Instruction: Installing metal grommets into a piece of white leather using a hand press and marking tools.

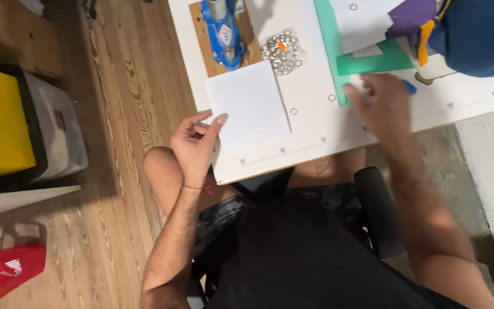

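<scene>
Head view, looking down on a seated person at a white work table (315, 123).

The left hand (194, 143), at centre-left of frame, is at the lower left corner of a white square sheet (250, 106). Fingers are half curled, the index fingertip (221, 119) touches the sheet's left edge, thumb is apart; it looks like a light pinch or steadying, not a firm grip. The sheet lies flat near the table's front edge, prob. so it is within easy reach of both hands.

The right hand (381, 103), right of centre, is blurred. It rests palm down on the table just below a green triangle ruler (373, 60), w/ something blue (410, 87) showing at its right side; I cannot tell if it holds that.

So the sheet is touching the left hand and is well apart from the right hand, to its left.

At top centre a blue press tool (223, 31) stands on a wood board (253, 48), and a clear bag of metal eyelets (281, 52) lies just beside it, above the sheet. Single rings (294, 111) lie loose on the table.
</scene>
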